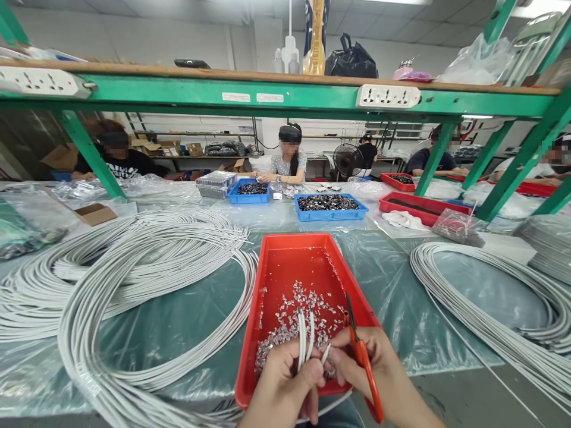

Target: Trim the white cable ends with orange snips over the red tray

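Over the near end of a red tray (pixel 298 246), my left hand (pixel 289 377) is closed around several white cables (pixel 303 339), their ends pointing up and away. My right hand (pixel 375 362) is beside it, with thumb and fingertips pinched at the end of one white cable (pixel 326 353). Orange-handled scissors (pixel 366 371) rest in the same right hand, blades pointing away from me. Small silvery scraps (pixel 297 303) lie scattered in the tray, thickest near my hands. What the fingertips pinch exactly is too small to tell.
Large white cable coils (pixel 93 291) cover the left; another coil (pixel 482 303) lies at right. Blue trays (pixel 331 215) of dark parts stand beyond the red tray. A green shelf frame (pixel 223 92) spans overhead. Across the table sits a person (pixel 285 163); others are at both sides.
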Demonstrator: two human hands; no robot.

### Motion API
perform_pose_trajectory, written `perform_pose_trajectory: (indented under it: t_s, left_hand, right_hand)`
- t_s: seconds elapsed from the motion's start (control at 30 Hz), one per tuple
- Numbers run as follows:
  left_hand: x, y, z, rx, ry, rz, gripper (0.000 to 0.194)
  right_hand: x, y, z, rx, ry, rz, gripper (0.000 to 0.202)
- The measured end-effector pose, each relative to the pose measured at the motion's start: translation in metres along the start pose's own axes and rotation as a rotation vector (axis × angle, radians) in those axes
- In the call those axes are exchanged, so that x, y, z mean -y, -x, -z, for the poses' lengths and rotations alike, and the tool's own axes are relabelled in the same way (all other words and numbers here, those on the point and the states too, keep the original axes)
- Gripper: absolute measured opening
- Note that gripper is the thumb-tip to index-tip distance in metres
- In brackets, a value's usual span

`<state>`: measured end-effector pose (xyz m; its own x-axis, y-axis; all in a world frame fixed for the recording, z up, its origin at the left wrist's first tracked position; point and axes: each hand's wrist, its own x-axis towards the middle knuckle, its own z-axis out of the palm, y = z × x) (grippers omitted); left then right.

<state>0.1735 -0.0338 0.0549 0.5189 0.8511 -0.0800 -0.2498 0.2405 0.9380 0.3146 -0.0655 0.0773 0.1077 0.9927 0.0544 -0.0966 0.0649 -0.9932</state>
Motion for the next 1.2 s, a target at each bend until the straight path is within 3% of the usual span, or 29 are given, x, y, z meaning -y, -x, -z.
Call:
perform_pose_trajectory:
  t_s: [0.23, 0.47, 0.63, 0.73, 0.8, 0.87, 0.97, 1.03, 1.1, 1.2]
  left_hand:
    - [0.003, -0.001, -0.004, -0.111, -0.061, -0.061, 0.051]
    - [0.005, -0.001, 0.010, 0.156, 0.259, 0.083, 0.037]
    - [0.008, -0.003, 0.013, 0.266, 0.310, 0.136, 0.040]
    - [0.005, -0.001, 0.009, 0.339, 0.245, 0.187, 0.042]
    - [0.002, 0.001, 0.006, 0.351, 0.185, 0.186, 0.043]
    - [0.000, 0.004, 0.003, 0.312, 0.141, 0.149, 0.044]
    - [-0.003, 0.007, 0.000, 0.139, 0.080, 0.084, 0.046]
    - [-0.004, 0.008, -0.002, 0.026, 0.025, 0.033, 0.043]
    - [-0.006, 0.008, -0.003, -0.040, -0.021, -0.040, 0.040]
    - [-0.006, 0.006, -0.002, -0.078, -0.068, -0.114, 0.034]
  right_hand:
    - [0.009, -0.002, -0.012, -0.048, -0.009, 0.003, 0.021]
    - [0.011, 0.000, -0.016, -0.045, -0.136, -0.069, 0.026]
    - [0.004, -0.005, -0.008, 0.204, -0.118, -0.045, 0.021]
    - [0.008, -0.005, -0.001, 0.391, -0.037, -0.089, 0.026]
    - [0.012, -0.006, 0.003, 0.439, 0.111, -0.103, 0.032]
    - [0.017, -0.009, 0.008, 0.338, 0.333, -0.035, 0.035]
    - [0.019, -0.020, 0.019, 0.047, 0.619, 0.115, 0.038]
    - [0.018, -0.027, 0.025, -0.069, 0.702, 0.167, 0.042]
    - [0.017, -0.031, 0.030, -0.096, 0.735, 0.184, 0.035]
    - [0.015, -0.030, 0.030, -0.004, 0.663, 0.177, 0.015]
